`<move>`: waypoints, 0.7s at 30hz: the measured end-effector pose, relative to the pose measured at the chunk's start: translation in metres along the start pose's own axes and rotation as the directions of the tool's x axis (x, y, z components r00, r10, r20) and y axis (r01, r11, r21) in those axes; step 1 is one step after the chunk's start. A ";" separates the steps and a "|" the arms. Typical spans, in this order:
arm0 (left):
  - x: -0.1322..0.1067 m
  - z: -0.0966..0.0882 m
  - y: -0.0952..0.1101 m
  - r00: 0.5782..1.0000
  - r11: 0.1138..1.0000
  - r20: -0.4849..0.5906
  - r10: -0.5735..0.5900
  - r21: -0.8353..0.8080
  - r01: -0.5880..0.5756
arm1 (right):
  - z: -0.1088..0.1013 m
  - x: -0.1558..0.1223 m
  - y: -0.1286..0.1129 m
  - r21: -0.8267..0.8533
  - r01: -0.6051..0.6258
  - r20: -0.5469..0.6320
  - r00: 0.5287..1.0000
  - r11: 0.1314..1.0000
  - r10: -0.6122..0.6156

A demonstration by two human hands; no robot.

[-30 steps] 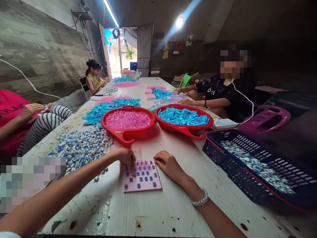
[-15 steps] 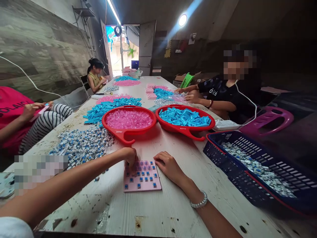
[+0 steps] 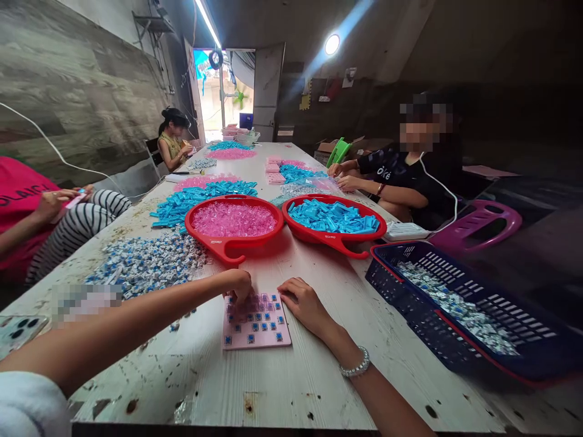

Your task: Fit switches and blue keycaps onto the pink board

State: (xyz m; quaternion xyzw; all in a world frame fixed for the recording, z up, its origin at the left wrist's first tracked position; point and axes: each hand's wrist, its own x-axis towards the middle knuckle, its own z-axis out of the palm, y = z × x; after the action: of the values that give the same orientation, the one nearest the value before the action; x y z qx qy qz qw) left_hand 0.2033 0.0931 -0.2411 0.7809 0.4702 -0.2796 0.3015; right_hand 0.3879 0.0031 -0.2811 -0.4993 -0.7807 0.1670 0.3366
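A pink board [image 3: 257, 331] with rows of small blue and pink pieces lies flat on the white table [image 3: 291, 388] in front of me. My left hand [image 3: 238, 285] is curled over the board's far left corner, fingertips pinched down onto a piece too small to name. My right hand [image 3: 301, 303] rests with bent fingers against the board's far right edge, steadying it.
Two red trays stand behind the board, one with pink pieces [image 3: 234, 220], one with blue pieces [image 3: 334, 216]. A heap of blue-white parts [image 3: 146, 261] lies left, a dark blue basket [image 3: 460, 303] right. Other people sit along both sides. A phone [image 3: 20, 331] lies near left.
My left hand has shifted slightly up along the board's far left corner. The right hand stays at the board's edge. The view has drifted a little, and the phone has come into view.
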 end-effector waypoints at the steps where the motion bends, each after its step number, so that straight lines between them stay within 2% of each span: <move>1: -0.004 -0.001 0.000 0.997 0.999 0.058 -0.050 0.026 0.048 | 0.000 0.000 0.000 0.000 -0.001 0.001 1.000 1.000 0.001; 3: -0.012 -0.003 0.002 0.982 0.991 0.138 -0.126 0.072 0.117 | 0.000 0.000 0.000 0.001 -0.001 0.003 1.000 1.000 0.001; 5: -0.019 -0.003 0.004 0.977 0.985 0.142 -0.156 0.097 0.143 | 0.000 0.001 0.000 0.003 -0.006 0.003 1.000 1.000 0.006; 9: -0.029 -0.001 0.006 0.990 0.986 0.017 -0.138 0.097 0.136 | 0.000 0.001 -0.001 0.002 -0.005 0.002 1.000 1.000 0.005; 14: -0.039 0.005 -0.003 0.987 0.999 -0.159 -0.024 0.042 0.031 | 0.000 0.002 -0.002 -0.013 0.001 0.016 1.000 1.000 -0.001; 18: -0.032 0.009 -0.007 0.979 0.999 -0.203 0.019 -0.026 -0.025 | 0.000 0.002 -0.003 -0.026 0.010 0.019 1.000 1.000 -0.009; 21: -0.024 0.010 -0.008 0.983 0.996 -0.182 0.029 -0.080 -0.045 | 0.000 0.002 -0.004 -0.042 0.016 0.028 0.999 0.999 -0.014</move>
State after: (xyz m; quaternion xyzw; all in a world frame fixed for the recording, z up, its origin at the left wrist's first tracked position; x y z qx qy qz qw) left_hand 0.1849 0.0751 -0.2324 0.7983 0.4923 -0.1820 0.2954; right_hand 0.3849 0.0035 -0.2777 -0.4981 -0.7924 0.1549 0.3163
